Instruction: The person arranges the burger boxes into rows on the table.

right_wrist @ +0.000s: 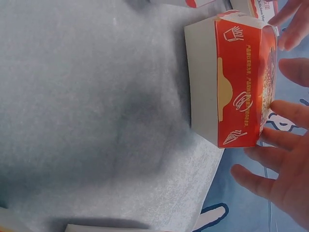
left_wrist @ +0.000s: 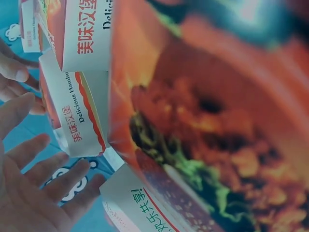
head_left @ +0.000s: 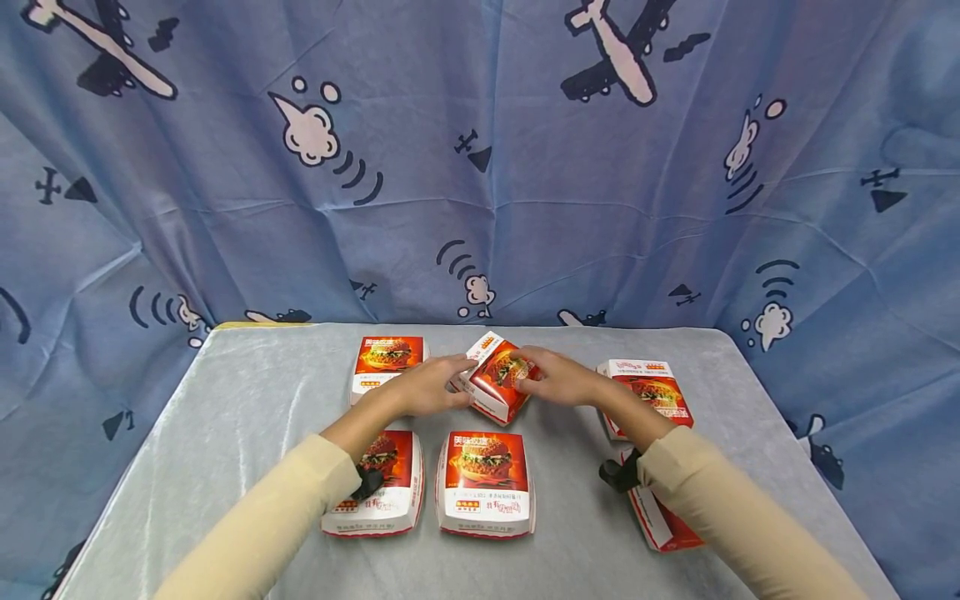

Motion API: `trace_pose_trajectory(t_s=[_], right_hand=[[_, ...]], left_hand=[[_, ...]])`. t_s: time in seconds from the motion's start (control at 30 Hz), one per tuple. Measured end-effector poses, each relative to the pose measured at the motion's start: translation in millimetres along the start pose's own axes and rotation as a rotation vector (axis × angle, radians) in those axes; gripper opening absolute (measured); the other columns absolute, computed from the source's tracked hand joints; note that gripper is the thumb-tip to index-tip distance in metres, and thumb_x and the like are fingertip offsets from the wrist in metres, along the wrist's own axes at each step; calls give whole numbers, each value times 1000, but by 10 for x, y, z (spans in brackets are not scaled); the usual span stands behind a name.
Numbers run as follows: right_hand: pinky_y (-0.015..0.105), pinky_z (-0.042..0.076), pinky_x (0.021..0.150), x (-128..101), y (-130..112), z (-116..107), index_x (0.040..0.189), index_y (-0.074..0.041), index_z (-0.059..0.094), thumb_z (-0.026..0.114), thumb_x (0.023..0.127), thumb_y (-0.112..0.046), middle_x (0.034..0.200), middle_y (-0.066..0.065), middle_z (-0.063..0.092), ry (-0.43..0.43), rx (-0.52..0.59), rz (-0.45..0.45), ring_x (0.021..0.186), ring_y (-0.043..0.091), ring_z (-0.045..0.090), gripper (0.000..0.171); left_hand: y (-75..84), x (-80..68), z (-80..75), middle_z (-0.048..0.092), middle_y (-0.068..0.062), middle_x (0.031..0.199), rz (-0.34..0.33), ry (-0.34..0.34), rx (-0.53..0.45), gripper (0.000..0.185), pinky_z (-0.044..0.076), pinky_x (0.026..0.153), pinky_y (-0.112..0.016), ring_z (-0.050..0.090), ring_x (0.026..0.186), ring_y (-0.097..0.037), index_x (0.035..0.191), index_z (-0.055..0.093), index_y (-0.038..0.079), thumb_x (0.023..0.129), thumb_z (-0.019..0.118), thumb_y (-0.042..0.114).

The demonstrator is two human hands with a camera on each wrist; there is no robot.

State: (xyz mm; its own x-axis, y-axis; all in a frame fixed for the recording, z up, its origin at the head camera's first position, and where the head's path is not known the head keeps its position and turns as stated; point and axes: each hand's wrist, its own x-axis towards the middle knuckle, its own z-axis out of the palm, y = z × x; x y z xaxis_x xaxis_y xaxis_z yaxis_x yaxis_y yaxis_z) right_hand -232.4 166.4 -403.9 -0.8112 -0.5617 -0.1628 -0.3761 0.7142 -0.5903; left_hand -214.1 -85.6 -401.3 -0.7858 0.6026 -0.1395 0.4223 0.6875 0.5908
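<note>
A red and white hamburger box (head_left: 497,377) sits turned at an angle near the back middle of the table, between the two hands. My left hand (head_left: 431,385) is at its left side, with thumb and fingers spread. My right hand (head_left: 558,377) reaches over its right side, fingertips at the top face. In the right wrist view, the right hand (right_wrist: 289,159) has extended fingers along the box's (right_wrist: 236,82) upper edge. The left wrist view shows the left hand (left_wrist: 43,188) with fingers spread beside the box (left_wrist: 75,108); whether it touches is unclear.
More hamburger boxes lie around: one at back left (head_left: 389,357), one at front left (head_left: 390,504) under the left wrist, one at front middle (head_left: 486,483), and two at right (head_left: 652,387), partly behind the right arm. A blue patterned curtain (head_left: 480,167) hangs behind the grey-covered table (head_left: 225,467).
</note>
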Motion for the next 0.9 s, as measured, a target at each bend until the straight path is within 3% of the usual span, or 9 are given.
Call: trace_pose_trajectory(t_s=[0.2, 0.4, 0.7, 0.9], right_hand=[[59, 31, 111, -36, -12, 2, 150, 3, 37, 62, 97, -20, 150, 29, 38, 23, -13, 27, 139, 44, 36, 62], [59, 29, 112, -89, -61, -21, 151, 3, 33, 62, 96, -21, 152, 28, 37, 52, -43, 72, 141, 44, 34, 66], [57, 44, 99, -129, -91, 18, 153, -2, 33, 65, 95, -27, 146, 24, 47, -11, -63, 126, 119, 43, 56, 70], [58, 43, 101, -137, -79, 29, 151, -1, 36, 70, 92, -27, 146, 24, 47, -39, -48, 127, 120, 42, 55, 73]], left_hand=[[11, -13, 0, 47, -18, 148, 55, 7, 4, 56, 31, 115, -43, 41, 139, -34, 144, 48, -2, 94, 67, 16], [17, -16, 3, 51, -17, 145, 56, 15, 8, 56, 33, 114, -44, 44, 137, -33, 143, 50, -1, 93, 68, 16], [83, -36, 30, 57, -16, 137, 75, 4, -15, 52, 42, 106, -43, 56, 123, -29, 140, 54, -1, 93, 68, 16], [125, -53, 50, 60, -14, 132, 79, -15, -21, 50, 47, 99, -42, 61, 115, -27, 139, 55, 1, 94, 67, 17]])
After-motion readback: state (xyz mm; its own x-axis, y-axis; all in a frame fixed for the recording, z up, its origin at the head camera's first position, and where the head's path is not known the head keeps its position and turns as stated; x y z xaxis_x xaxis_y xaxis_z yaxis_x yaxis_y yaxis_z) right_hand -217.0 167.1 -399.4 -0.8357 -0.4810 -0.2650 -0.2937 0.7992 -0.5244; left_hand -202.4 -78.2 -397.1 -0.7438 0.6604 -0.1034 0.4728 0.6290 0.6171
